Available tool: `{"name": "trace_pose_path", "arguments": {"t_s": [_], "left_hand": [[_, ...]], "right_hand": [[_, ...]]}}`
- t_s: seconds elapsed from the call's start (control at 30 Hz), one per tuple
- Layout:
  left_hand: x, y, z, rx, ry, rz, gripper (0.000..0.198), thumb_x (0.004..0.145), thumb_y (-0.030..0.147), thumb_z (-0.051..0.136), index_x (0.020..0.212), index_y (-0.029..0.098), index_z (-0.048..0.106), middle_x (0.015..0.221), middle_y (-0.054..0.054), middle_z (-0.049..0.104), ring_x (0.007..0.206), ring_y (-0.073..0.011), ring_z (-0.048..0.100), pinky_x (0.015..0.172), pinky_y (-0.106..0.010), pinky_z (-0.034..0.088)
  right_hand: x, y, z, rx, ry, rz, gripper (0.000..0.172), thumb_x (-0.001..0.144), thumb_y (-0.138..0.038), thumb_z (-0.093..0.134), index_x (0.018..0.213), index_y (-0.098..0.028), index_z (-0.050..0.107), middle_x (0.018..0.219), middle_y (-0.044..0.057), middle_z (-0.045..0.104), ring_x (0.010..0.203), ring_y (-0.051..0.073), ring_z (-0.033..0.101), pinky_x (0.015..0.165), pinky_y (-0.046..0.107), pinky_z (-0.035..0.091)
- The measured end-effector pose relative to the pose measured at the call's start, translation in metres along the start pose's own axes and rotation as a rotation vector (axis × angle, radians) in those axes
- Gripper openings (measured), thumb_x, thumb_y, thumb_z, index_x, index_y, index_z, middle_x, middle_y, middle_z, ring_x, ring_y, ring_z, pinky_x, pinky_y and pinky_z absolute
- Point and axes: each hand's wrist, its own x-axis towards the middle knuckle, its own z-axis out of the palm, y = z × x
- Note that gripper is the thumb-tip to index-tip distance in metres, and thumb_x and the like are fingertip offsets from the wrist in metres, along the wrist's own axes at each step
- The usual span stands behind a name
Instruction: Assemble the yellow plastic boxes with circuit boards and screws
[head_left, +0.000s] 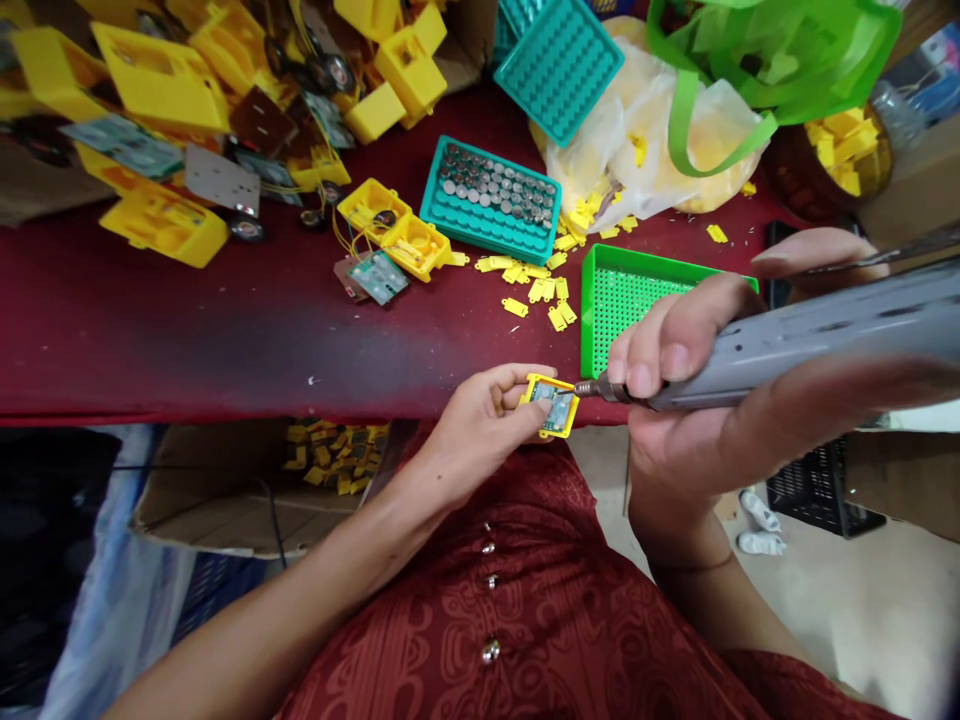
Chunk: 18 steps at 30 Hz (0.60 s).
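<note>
My left hand [491, 425] grips a small yellow plastic case [572, 418] just in front of the table's edge, the thumb lying over a circuit board [556, 408] seated inside it. My right hand [697, 390] is wrapped round a grey electric screwdriver [780, 335]. The screwdriver points left, and its thin bit reaches over the board inside the case. Whether a screw sits under the tip is too small to tell. Beside the right hand's fingers stands a green perforated tray [589, 310], partly hidden by that hand.
Small yellow covers [551, 290] lie loose near a teal tray [491, 240] of coin cells. An opened yellow case [416, 245] with wires and a board lies to its left. Yellow housings [161, 80] pile up at far left. A carton [217, 500] of yellow parts stands below the table.
</note>
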Motion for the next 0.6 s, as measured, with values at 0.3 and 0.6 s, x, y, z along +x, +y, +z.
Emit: {"name": "trace_pose_path", "arguments": {"t_s": [0.3, 0.6], "left_hand": [[0.004, 0.0, 0.001, -0.026, -0.008, -0.011, 0.036, 0.079, 0.018, 0.07, 0.114, 0.009, 0.065, 0.083, -0.004, 0.075, 0.07, -0.011, 0.067, 0.072, -0.024, 0.053], [0.005, -0.001, 0.003, -0.045, -0.007, 0.011, 0.036, 0.07, 0.015, 0.075, 0.105, 0.011, 0.065, 0.081, -0.002, 0.074, 0.068, -0.0115, 0.066, 0.072, -0.026, 0.051]], "right_hand": [[-0.01, 0.025, -0.025, -0.2, 0.015, -0.047, 0.063, 0.093, -0.077, 0.016, 0.079, -0.028, 0.053, 0.06, -0.001, 0.029, 0.05, 0.017, 0.042, 0.051, 0.032, 0.047], [-0.003, 0.034, -0.038, -0.291, -0.121, -0.055, 0.073, 0.091, -0.078, 0.006, 0.076, -0.027, 0.055, 0.062, 0.0, 0.039, 0.05, 0.015, 0.045, 0.052, 0.032, 0.051]]}}
